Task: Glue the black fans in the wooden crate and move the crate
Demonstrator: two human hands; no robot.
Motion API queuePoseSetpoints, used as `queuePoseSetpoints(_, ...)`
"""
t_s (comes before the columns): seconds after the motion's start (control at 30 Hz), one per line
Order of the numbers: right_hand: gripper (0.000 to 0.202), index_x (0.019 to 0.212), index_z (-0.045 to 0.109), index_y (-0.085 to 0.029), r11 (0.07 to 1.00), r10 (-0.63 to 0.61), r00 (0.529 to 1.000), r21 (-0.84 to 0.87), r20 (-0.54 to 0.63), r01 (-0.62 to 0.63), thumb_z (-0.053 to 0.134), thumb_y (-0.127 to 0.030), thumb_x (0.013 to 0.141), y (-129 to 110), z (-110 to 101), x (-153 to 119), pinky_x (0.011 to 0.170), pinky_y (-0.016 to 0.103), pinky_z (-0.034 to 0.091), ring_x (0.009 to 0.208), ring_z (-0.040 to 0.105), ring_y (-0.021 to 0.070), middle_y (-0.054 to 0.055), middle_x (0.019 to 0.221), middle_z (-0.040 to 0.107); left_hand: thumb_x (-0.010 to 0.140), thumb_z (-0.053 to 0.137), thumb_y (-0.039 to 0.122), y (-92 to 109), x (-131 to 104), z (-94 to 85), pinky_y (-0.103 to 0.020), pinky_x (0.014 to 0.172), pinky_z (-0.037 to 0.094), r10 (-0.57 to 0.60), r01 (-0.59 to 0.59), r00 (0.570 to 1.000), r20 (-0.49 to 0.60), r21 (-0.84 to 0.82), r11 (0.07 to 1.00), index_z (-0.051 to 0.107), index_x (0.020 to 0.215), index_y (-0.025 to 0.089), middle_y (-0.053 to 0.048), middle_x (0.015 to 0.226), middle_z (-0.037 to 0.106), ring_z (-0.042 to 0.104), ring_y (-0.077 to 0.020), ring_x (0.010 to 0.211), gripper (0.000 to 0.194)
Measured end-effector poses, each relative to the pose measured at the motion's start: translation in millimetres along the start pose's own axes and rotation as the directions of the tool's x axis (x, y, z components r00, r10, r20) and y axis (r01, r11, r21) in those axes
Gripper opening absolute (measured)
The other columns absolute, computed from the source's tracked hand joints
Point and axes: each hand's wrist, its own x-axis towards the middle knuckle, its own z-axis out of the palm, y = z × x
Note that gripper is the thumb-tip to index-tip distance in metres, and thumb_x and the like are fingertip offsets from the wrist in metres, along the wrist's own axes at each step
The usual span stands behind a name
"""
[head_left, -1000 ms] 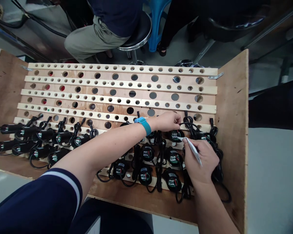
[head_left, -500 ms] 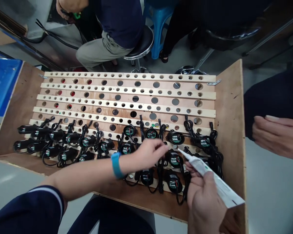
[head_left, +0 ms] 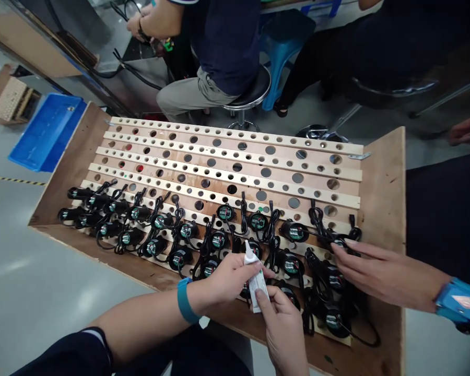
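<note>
A white squeeze tube (head_left: pixel 257 292) with a pointed nozzle is held upright between my two hands, above the near rows of the wooden rack (head_left: pixel 172 151). My left hand (head_left: pixel 232 277), with a teal band at the wrist, pinches the tube just under its nozzle. Lower down, my right hand (head_left: pixel 282 318) grips the tube's bottom end. Beneath and around them sit several round black housings (head_left: pixel 292 263) with green circuit boards inside and bundled black cables (head_left: pixel 316 216) beside them. Some housings behind my hands are partly hidden.
A co-worker's hand (head_left: pixel 376 269), with a blue wristband, reaches over the right end of the rack among the cables. A blue bin (head_left: pixel 49 130) stands beyond the left end. Across from me, a person sits on a black stool (head_left: pixel 254 91); a blue stool (head_left: pixel 282 49) is nearby.
My left hand has come down onto the tube, which has turned from slanted to upright and moved left with my right hand. The co-worker's hand now reaches into the rack. The view has shifted.
</note>
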Motion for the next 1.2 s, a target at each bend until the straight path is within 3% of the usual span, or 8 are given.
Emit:
queuePoseSetpoints(0.13,0.048,0.07,0.06,-0.016,0.995,-0.044,0.999,-0.089,-0.023,0.042,0.06,-0.061,0.084,-6,10,-1,0.054,0.023,0.039,0.057,0.048,0.0122,0.002,0.06,0.055,0.08,0.068,0.059,-11,-15,-6.6,-0.026,0.069,0.047,0.038,-0.037,0.999,0.014,-0.113,0.993,0.071,0.104,0.015,-0.009,0.103,0.069,0.06,-0.0145,0.079,0.05)
queuePoseSetpoints(0.23,0.051,0.074,0.064,-0.016,0.997,-0.039,0.997,-0.075,-0.073,0.033,0.056,-0.065,0.085,-10,28,-9,0.054,0.024,0.042,0.058,0.051,0.0137,0.003,0.062,0.057,0.078,0.069,0.061,-24,-32,-4.3,-0.022,0.053,0.039,0.019,-0.021,1.0,-0.015,-0.182,0.983,0.068,0.108,0.016,-0.004,0.086,0.065,0.05,-0.0078,0.058,0.054)
queuePoseSetpoints(0.37,0.051,0.1,0.073,-0.019,0.968,-0.061,0.991,-0.233,0.118,0.088,0.06,-0.064,0.081,-11,29,-23,0.079,0.032,0.055,0.09,0.066,0.0247,0.01,0.1,0.071,0.076,0.07,0.061,-30,-51,-19.0,-0.02,0.058,0.04,-0.01,-0.008,0.995,-0.103,-0.173,0.985,0.07,0.096,0.011,-0.004,0.075,0.064,0.051,-0.0073,0.059,0.054)
queuePoseSetpoints(0.5,0.047,0.107,0.073,-0.024,0.884,-0.164,0.985,-0.436,0.053,0.17,0.062,-0.061,0.08,-10,15,-27,0.089,0.038,0.054,0.107,0.063,0.0294,0.009,0.119,0.067,0.071,0.07,0.066,-31,-68,-43.9,-0.027,0.064,0.049,0.023,-0.073,0.972,-0.235,-0.205,0.976,0.059,0.085,0.014,-0.003,0.067,0.065,0.062,-0.0146,0.061,0.055)
queuePoseSetpoints(0.77,0.052,0.116,0.069,-0.017,0.982,-0.119,0.944,-0.105,0.308,0.158,0.061,-0.057,0.085,-40,51,-52,0.1,0.038,0.049,0.112,0.061,0.027,0.013,0.122,0.065,0.081,0.059,0.068,-38,-116,-20.7,-0.018,0.037,0.025,0.017,-0.025,0.999,-0.046,-0.184,0.983,0.047,0.082,0.019,0.01,0.049,0.033,0.026,-0.0049,0.038,0.05)
queuePoseSetpoints(1.03,0.058,0.11,0.07,-0.01,0.967,0.076,0.961,0.216,0.268,-0.137,0.074,-0.057,0.074,-44,65,-58,0.093,0.035,0.052,0.1,0.065,0.0245,0.012,0.106,0.069,0.09,0.045,0.068,-56,-123,-9.3,-0.019,0.039,0.023,0.133,-0.135,0.984,-0.115,-0.003,0.991,0.04,0.08,0.02,0.009,0.054,0.034,0.028,-0.005,0.043,0.05)
queuePoseSetpoints(1.13,0.062,0.112,0.068,-0.009,0.975,0.074,0.967,0.186,0.243,-0.121,0.072,-0.06,0.076,-38,65,-57,0.062,0.028,0.055,0.067,0.065,0.0191,0.008,0.078,0.068,0.093,0.042,0.066,-62,-118,-8.5,-0.02,0.043,0.028,0.176,-0.167,0.978,-0.115,0.086,0.982,0.039,0.078,0.019,0.007,0.054,0.038,0.034,-0.0055,0.045,0.049)
queuePoseSetpoints(1.2,0.072,0.121,0.063,-0.006,0.972,0.106,0.962,0.179,0.25,-0.153,0.066,-0.064,0.079,-34,64,-56,0.039,0.026,0.042,0.04,0.05,0.0148,0.0,0.051,0.055,0.094,0.043,0.064,-62,-115,-6.5,-0.021,0.049,0.037,0.187,-0.174,0.977,-0.102,0.125,0.977,0.043,0.08,0.017,0.004,0.058,0.046,0.043,-0.0074,0.05,0.049)
